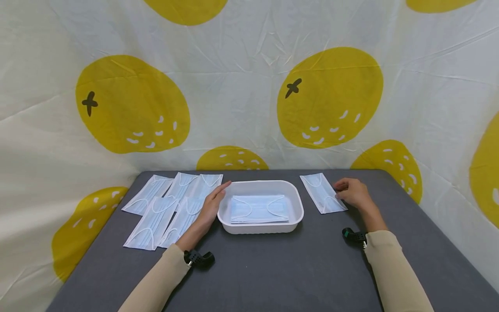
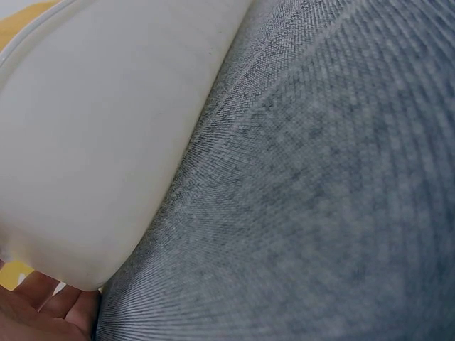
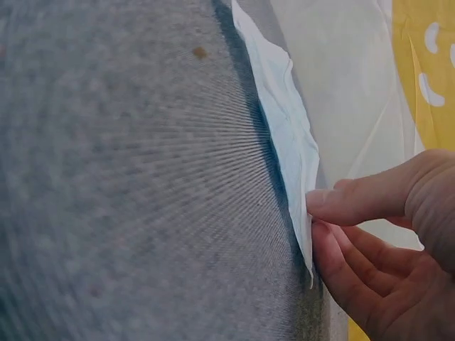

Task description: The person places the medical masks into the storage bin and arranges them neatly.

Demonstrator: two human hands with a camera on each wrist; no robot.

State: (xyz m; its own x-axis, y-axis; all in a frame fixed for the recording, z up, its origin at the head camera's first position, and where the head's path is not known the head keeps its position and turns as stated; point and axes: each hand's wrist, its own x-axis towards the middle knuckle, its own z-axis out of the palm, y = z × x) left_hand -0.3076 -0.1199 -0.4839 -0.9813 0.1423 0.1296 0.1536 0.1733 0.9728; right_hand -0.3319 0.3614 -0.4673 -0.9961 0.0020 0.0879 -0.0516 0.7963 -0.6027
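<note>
A white plastic tray (image 1: 260, 229) stands mid-table with blue face masks (image 1: 259, 207) lying flat in it, ear loops on top. Along the tray's left side my left hand (image 1: 212, 204) rests with its fingers stretched toward the far left corner; its fingers (image 2: 67, 305) show against the tray wall (image 2: 92, 135) in the left wrist view. To the right of the tray, my right hand (image 1: 354, 193) pinches the right edge of a single face mask (image 1: 320, 194) between thumb and fingers. The right wrist view shows this mask (image 3: 281, 106) edge-on, close over the table.
Several more face masks (image 1: 150, 223) lie overlapping on the left of the dark grey cloth-covered table (image 1: 265, 273). A white curtain (image 1: 234, 108) with yellow fruit prints hangs behind the table's far edge. A black wrist camera (image 1: 200, 259) sits on the left wrist.
</note>
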